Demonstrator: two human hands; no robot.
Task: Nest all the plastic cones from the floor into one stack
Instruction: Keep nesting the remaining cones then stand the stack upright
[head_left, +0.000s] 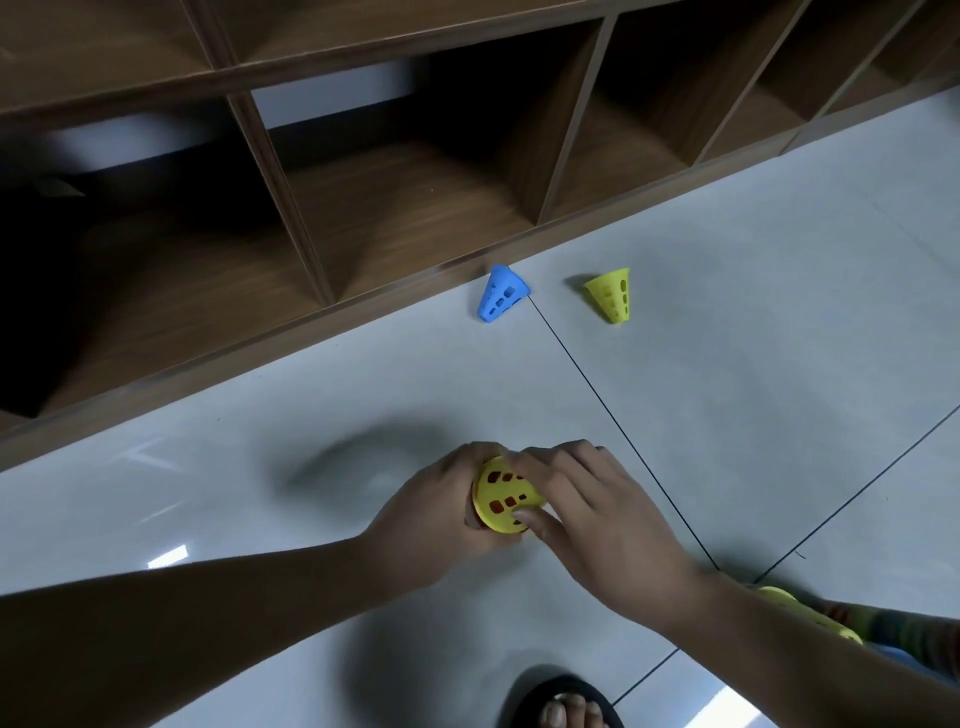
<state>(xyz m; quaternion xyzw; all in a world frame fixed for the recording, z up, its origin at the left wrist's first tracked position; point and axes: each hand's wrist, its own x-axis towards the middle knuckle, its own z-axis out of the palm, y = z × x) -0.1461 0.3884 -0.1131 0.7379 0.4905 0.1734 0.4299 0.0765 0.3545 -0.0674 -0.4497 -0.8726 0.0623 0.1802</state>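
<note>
Both hands hold a yellow cone (506, 493) low over the tiled floor (779, 364), with red showing through its holes. The left hand (441, 514) curls its fingers (483, 453) round it, and the right hand (597, 509) pinches its rim. A blue cone (501, 295) rests at the foot of the wooden shelf unit (311, 208), with a second yellow cone (612, 295) near it.

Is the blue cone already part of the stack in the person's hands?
No, the blue cone lies on the floor by the shelf, apart from the stack held by the left hand and right hand.
</note>
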